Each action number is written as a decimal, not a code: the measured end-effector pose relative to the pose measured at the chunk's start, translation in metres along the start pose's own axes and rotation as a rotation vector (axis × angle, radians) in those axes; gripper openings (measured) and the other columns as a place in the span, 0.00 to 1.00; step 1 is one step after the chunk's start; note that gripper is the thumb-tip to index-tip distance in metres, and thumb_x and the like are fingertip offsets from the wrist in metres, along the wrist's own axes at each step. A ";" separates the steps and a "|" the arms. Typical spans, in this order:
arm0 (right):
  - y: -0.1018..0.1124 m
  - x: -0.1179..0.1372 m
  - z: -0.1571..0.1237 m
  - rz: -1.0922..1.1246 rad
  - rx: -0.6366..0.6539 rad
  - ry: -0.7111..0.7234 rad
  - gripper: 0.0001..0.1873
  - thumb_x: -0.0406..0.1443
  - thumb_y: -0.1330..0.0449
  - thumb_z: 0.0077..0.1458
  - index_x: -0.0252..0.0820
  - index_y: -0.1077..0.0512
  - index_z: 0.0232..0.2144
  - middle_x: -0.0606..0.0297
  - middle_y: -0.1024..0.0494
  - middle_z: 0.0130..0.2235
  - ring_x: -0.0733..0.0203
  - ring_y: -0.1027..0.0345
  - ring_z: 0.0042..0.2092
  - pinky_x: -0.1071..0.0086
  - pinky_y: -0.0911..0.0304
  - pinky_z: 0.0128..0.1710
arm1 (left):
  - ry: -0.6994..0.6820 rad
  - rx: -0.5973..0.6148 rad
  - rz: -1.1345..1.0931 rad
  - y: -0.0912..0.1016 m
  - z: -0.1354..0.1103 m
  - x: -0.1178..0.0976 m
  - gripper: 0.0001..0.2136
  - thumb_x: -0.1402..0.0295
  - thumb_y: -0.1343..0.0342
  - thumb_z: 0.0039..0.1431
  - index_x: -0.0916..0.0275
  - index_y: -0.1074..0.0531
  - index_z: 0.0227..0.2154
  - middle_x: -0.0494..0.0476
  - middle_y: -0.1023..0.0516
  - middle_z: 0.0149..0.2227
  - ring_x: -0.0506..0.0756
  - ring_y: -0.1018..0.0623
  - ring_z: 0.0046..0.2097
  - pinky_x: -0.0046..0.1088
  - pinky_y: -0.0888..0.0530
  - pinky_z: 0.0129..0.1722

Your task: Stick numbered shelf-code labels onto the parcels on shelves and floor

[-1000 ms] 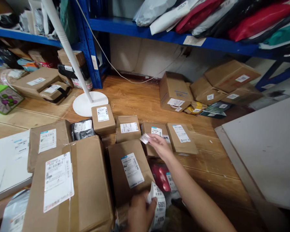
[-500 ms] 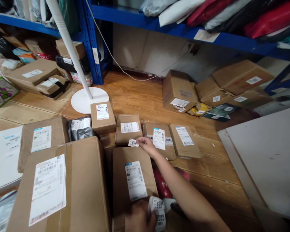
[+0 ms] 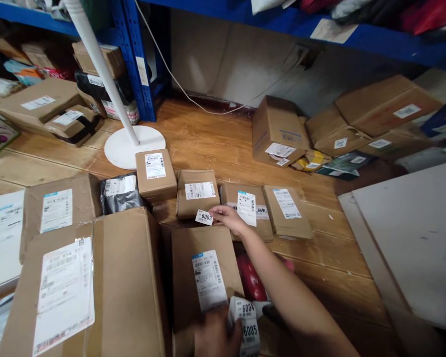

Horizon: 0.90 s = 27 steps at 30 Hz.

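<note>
I operate through the head view. My right hand [image 3: 228,219] pinches the white, rectangular paper label printed 6003 [image 3: 204,217] at its right edge, between thumb and fingers. In view, the label lies at the near edge of a small brown cardboard box [image 3: 196,191], above the far edge of a larger brown cardboard box [image 3: 204,270]; I cannot tell whether it touches either one.

Handling: I judge that the label is best gripped by its margin only, with the number facing up and uncovered, as shown. If it has an adhesive back, fingers should not touch the centre. A flat, bare area of cardboard should be chosen, clear of the white printed shipping label [image 3: 199,190]; pressure should run from one edge outward to prevent creasing.

Pose: my right forearm enters from the lower right and slants up and leftward, fingers pointing left. My left hand [image 3: 217,334], blurred at the bottom edge, is closed on a white paper strip of labels showing 6004 and 6005 [image 3: 247,320], thumb toward the strip. The two hands are well apart. I recommend holding the strip clear of the box faces.
</note>
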State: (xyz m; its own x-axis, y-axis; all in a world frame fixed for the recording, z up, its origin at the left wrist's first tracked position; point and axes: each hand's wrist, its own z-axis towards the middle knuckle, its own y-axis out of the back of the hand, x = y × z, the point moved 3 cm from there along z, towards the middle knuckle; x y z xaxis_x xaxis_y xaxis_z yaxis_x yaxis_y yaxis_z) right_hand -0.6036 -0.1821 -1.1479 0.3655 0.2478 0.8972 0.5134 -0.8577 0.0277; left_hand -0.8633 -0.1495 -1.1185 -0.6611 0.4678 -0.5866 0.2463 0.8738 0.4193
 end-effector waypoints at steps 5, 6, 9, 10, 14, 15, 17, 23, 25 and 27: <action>0.001 -0.002 0.001 -0.092 0.022 0.038 0.20 0.50 0.36 0.42 0.39 0.25 0.31 0.63 0.21 0.30 0.62 0.27 0.31 0.67 0.31 0.33 | -0.019 0.053 0.009 0.001 0.000 -0.002 0.19 0.60 0.51 0.55 0.59 0.25 0.46 0.65 0.23 0.46 0.67 0.26 0.49 0.41 0.32 0.46; 0.002 -0.003 0.002 -0.124 0.024 0.050 0.20 0.50 0.37 0.43 0.39 0.26 0.32 0.62 0.21 0.31 0.62 0.27 0.32 0.67 0.31 0.33 | -0.020 0.057 0.016 0.002 0.000 -0.002 0.19 0.60 0.51 0.55 0.59 0.26 0.47 0.66 0.23 0.47 0.68 0.26 0.50 0.42 0.32 0.47; 0.006 -0.004 0.012 -0.260 0.015 0.106 0.18 0.48 0.38 0.46 0.39 0.26 0.32 0.61 0.21 0.31 0.62 0.27 0.31 0.69 0.32 0.31 | -0.020 0.054 0.037 0.002 0.000 -0.002 0.20 0.59 0.51 0.55 0.59 0.25 0.47 0.67 0.23 0.46 0.68 0.25 0.48 0.43 0.32 0.47; 0.006 -0.004 0.017 -0.321 0.017 0.130 0.16 0.46 0.38 0.46 0.38 0.26 0.31 0.61 0.21 0.30 0.62 0.28 0.31 0.70 0.33 0.31 | -0.024 0.051 0.043 0.003 0.000 -0.003 0.20 0.59 0.51 0.55 0.59 0.25 0.47 0.67 0.23 0.46 0.68 0.25 0.47 0.42 0.32 0.47; 0.000 -0.001 0.032 -0.608 0.161 0.201 0.05 0.34 0.34 0.40 0.38 0.26 0.24 0.66 0.23 0.25 0.64 0.29 0.29 0.74 0.37 0.28 | -0.019 0.040 0.021 0.003 0.000 -0.003 0.19 0.60 0.50 0.54 0.57 0.25 0.46 0.65 0.22 0.45 0.67 0.25 0.46 0.41 0.32 0.46; -0.003 0.000 0.035 -0.683 0.209 0.213 0.03 0.31 0.35 0.40 0.38 0.25 0.23 0.67 0.23 0.24 0.64 0.30 0.28 0.75 0.37 0.28 | -0.012 0.039 0.013 0.002 0.000 -0.003 0.18 0.60 0.50 0.54 0.57 0.25 0.46 0.64 0.22 0.44 0.67 0.25 0.46 0.40 0.31 0.45; -0.010 0.004 0.038 -0.833 0.267 0.235 0.05 0.27 0.37 0.40 0.39 0.25 0.23 0.68 0.23 0.25 0.65 0.29 0.29 0.76 0.38 0.29 | -0.013 0.034 0.003 0.001 0.000 -0.001 0.17 0.59 0.49 0.53 0.56 0.24 0.44 0.63 0.21 0.42 0.65 0.24 0.44 0.37 0.31 0.44; -0.029 0.014 0.042 -1.267 0.238 0.254 0.06 0.26 0.39 0.41 0.36 0.24 0.25 0.57 0.21 0.33 0.54 0.27 0.39 0.69 0.36 0.38 | -0.014 0.089 0.077 -0.001 0.001 0.001 0.18 0.58 0.50 0.55 0.54 0.27 0.48 0.59 0.22 0.45 0.63 0.24 0.46 0.35 0.31 0.46; -0.035 0.017 0.041 -1.379 0.232 0.241 0.06 0.27 0.39 0.43 0.34 0.24 0.28 0.51 0.21 0.37 0.49 0.27 0.42 0.67 0.36 0.40 | -0.022 0.102 0.077 -0.002 0.001 -0.001 0.17 0.60 0.50 0.55 0.55 0.26 0.47 0.60 0.22 0.44 0.64 0.24 0.46 0.37 0.31 0.46; -0.039 0.020 0.040 -1.462 0.241 0.227 0.07 0.29 0.40 0.46 0.33 0.24 0.31 0.47 0.22 0.39 0.47 0.28 0.44 0.66 0.36 0.42 | -0.016 0.066 0.050 -0.002 0.001 -0.001 0.17 0.61 0.49 0.55 0.56 0.25 0.45 0.63 0.22 0.44 0.66 0.25 0.47 0.40 0.31 0.46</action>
State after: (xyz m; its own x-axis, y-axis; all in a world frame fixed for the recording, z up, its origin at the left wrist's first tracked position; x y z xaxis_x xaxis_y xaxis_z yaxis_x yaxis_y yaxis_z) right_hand -0.5852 -0.1251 -1.1490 -0.6834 0.7049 0.1899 0.4292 0.1775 0.8856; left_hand -0.8622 -0.1516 -1.1199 -0.6352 0.5128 -0.5776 0.3253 0.8559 0.4020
